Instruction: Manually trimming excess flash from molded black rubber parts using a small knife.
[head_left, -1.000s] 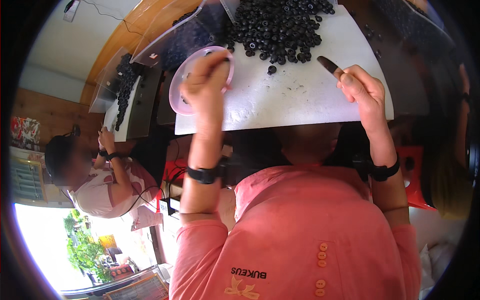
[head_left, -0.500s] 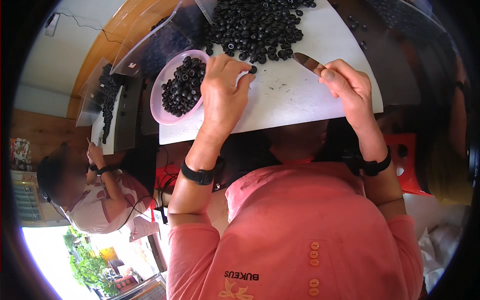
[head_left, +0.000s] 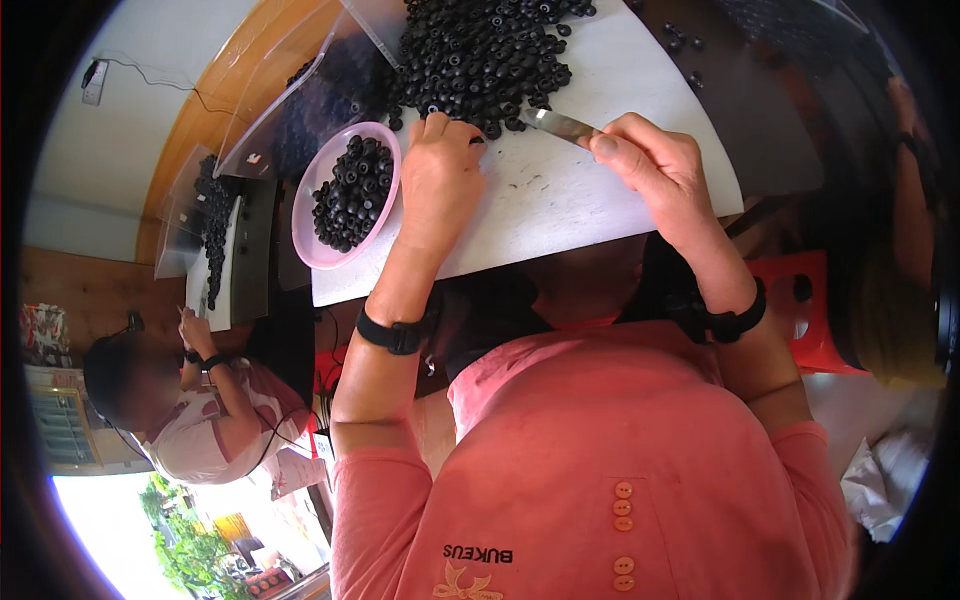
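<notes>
A large pile of small black ring-shaped parts (head_left: 470,60) lies on the white tabletop (head_left: 590,205). My left hand (head_left: 438,185) is closed at the near edge of this pile, its fingers pinching one small black part (head_left: 477,141). To its right, my right hand (head_left: 655,170) grips a knife (head_left: 563,125) by its handle. The flat metal blade points left, its tip by the nearest pieces of the pile. Beside my left hand sits a pink oval bowl (head_left: 302,225), holding many more black parts.
A clear plastic panel (head_left: 285,105) stands behind the bowl. At the left, another person (head_left: 215,420) works at a second white table with black parts (head_left: 215,230). A red stool (head_left: 805,310) is at the right, below a dark surface with a few loose parts (head_left: 675,40).
Both hands have shifted left across the table. The knife has come nearer to the left hand, which has turned with the black part still in its fingers. The whole view has shifted slightly.
</notes>
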